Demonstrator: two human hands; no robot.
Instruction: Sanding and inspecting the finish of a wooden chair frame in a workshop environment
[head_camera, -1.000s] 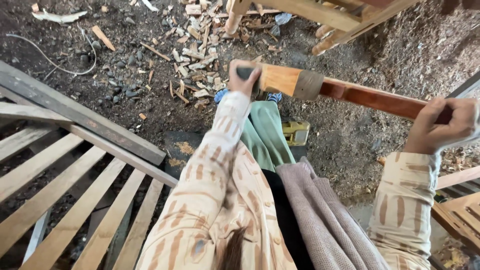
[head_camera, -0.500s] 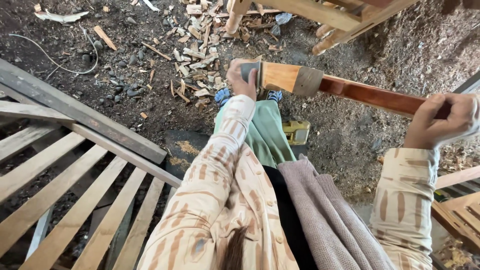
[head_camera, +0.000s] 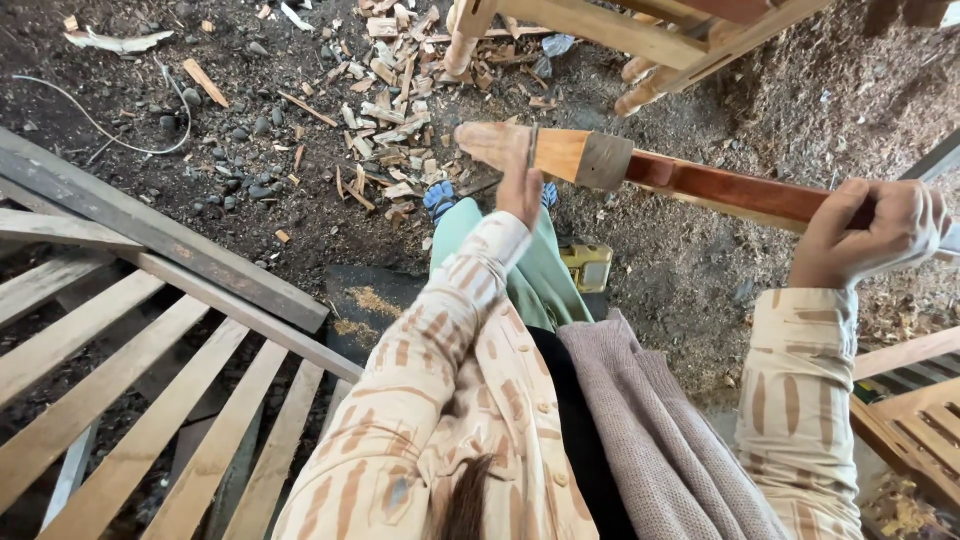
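The wooden leg (head_camera: 700, 185) is held level above the ground, running from centre to right, with a bare pale end at the left, a band of tape (head_camera: 603, 161) beside it and a red-brown stained length toward the right. The left hand (head_camera: 520, 180) now lies against the near side of the bare end; a second ago it covered the tip and pressed a grey sanding pad there. The tip is now exposed, which suggests the stroke has travelled along the bare wood. The pad is hidden, so whether the left hand is pinching it cannot be told. The right hand (head_camera: 870, 235) is closed around the stained part and has not shifted. Below the leg lie a yellow tape measure (head_camera: 590, 262) and wood chips (head_camera: 390, 110) on dark soil. A slatted wooden frame (head_camera: 150, 400) lies at the near left.
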